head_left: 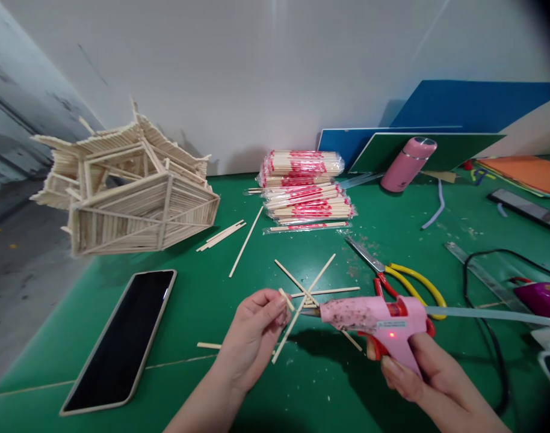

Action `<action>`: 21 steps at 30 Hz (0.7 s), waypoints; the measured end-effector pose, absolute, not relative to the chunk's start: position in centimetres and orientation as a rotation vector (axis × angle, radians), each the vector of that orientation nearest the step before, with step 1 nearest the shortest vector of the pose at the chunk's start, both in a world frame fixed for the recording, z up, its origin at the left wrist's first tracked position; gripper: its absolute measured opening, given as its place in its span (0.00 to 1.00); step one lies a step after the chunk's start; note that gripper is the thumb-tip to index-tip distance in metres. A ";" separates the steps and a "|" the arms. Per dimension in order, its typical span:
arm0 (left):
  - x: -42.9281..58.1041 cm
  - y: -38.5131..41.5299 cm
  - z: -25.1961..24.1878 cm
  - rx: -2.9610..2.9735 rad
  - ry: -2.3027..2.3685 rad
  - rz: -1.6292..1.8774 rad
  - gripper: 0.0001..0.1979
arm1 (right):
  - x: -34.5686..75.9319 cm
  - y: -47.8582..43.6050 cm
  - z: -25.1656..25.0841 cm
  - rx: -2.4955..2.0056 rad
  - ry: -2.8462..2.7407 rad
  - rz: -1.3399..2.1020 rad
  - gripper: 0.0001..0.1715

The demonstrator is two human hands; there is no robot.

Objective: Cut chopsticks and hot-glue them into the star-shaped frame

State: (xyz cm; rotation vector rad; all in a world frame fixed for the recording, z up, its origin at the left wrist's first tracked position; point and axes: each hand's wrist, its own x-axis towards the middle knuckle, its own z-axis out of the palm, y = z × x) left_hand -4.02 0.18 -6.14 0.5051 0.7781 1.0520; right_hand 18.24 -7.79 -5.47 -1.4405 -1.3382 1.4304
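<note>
Between the thumb and fingers of my left hand [257, 331] is a short wooden stick piece [286, 299]. My right hand [419, 367] is wrapped round the handle of a pink glue gun [374, 316] with a lit red light. Its metal nozzle points left, close to the stick piece; whether they touch I cannot tell. A translucent glue stick [491, 314] sticks out of the gun's back. Under and behind the nozzle, several wooden sticks lie crossed in a star shape [322, 270] on the green table, partly hidden by the gun.
A wooden stick model [144, 198] stands at the left, above a phone [121, 343]. Wrapped chopsticks [306, 192], loose sticks [223, 236] and a pink bottle [408, 163] are at the back. Scissors [369, 258], yellow-handled, lie behind the gun; a black cable [468, 282] runs at right.
</note>
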 end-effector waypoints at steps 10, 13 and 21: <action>-3.8 -0.2 -5.8 0.480 0.777 1.041 0.10 | 17.8 -7.8 -5.6 -1.446 -1.362 1.424 0.11; -3.9 -0.2 -5.9 0.480 0.769 1.033 0.10 | 17.9 -7.6 -5.6 -1.460 -1.390 1.399 0.11; -3.8 -0.1 -5.8 0.469 0.742 1.030 0.11 | 17.7 -7.5 -5.3 -1.467 -1.407 1.344 0.11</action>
